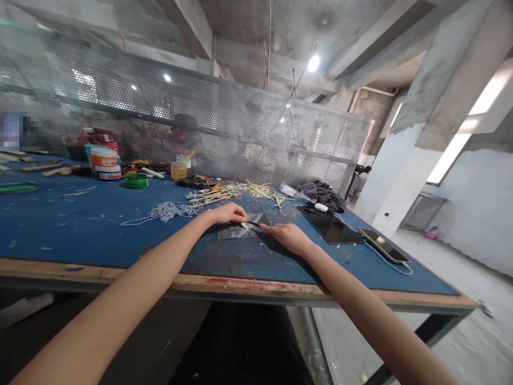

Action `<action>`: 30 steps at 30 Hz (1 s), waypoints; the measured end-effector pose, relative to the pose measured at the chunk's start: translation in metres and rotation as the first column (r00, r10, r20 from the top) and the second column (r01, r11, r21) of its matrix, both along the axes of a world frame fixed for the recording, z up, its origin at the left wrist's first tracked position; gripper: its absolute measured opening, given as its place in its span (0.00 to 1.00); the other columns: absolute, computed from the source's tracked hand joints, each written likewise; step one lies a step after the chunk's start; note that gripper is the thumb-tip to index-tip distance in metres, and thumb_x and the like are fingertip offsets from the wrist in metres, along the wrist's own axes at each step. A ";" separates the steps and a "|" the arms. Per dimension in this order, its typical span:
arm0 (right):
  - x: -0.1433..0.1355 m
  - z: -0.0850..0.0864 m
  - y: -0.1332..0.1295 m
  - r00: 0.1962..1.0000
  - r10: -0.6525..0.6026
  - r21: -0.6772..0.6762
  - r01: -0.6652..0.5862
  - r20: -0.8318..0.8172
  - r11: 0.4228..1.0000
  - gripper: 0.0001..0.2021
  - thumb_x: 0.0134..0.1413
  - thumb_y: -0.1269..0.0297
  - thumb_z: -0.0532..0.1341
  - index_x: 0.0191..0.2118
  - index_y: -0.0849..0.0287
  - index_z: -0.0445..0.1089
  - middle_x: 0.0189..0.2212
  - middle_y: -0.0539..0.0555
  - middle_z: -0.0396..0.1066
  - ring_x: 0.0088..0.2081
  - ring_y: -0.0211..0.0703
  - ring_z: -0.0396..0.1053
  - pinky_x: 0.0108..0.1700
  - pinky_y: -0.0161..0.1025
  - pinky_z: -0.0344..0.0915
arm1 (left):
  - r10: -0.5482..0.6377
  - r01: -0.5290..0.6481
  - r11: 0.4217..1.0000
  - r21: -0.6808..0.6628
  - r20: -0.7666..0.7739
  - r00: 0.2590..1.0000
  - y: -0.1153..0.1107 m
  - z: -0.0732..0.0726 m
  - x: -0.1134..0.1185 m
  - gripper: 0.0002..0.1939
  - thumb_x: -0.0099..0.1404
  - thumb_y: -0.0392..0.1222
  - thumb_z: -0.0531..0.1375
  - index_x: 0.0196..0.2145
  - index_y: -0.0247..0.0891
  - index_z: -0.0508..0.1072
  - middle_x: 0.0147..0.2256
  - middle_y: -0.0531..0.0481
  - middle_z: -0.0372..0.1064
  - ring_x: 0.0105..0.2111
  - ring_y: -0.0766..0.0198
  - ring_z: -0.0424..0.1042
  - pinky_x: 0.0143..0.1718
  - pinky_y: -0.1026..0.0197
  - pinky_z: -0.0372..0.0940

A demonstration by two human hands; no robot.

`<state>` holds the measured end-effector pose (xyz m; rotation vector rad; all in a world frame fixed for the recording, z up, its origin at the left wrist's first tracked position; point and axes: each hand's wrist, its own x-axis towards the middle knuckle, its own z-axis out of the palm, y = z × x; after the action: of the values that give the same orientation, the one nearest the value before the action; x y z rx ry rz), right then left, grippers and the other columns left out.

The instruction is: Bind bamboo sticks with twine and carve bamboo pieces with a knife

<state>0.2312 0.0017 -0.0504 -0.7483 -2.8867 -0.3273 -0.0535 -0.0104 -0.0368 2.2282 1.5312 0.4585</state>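
Observation:
Over the middle of the blue-topped table, my left hand (229, 214) is closed, its fingertips pinched at a small pale piece (244, 226), too small to name surely. My right hand (286, 236) is closed round a slim dark tool (254, 224) that points left, its tip close to my left fingertips. Whether the tool is a knife or a brush I cannot tell. Beneath both hands lies a clear, shiny flat sheet (227, 233), partly hidden by the fingers.
Beyond my hands lie pale strips (260, 190) and tangled white-blue cord (168, 211). To the right are a black tablet (331, 224), a phone (385, 246) with a cable, and dark cloth (326, 195). Paint jars (105, 163) and green tape (136, 181) stand left, before a perforated metal screen (224, 123).

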 end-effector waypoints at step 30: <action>0.000 0.004 0.002 0.956 0.119 -0.284 -0.197 -0.269 0.938 0.20 0.65 0.65 0.52 0.59 0.54 0.68 0.48 0.56 0.77 0.43 0.45 0.75 0.44 0.36 0.65 | 0.015 -0.015 1.000 0.012 -0.008 1.000 -0.005 0.001 -0.001 0.12 0.69 0.46 0.60 0.40 0.32 0.73 0.37 0.49 0.72 0.35 0.62 0.73 0.39 0.55 0.70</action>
<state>0.2317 0.0033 -0.0465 -0.5424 -2.7601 0.2294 -0.0545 -0.0152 -0.0361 2.2313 1.5548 0.4647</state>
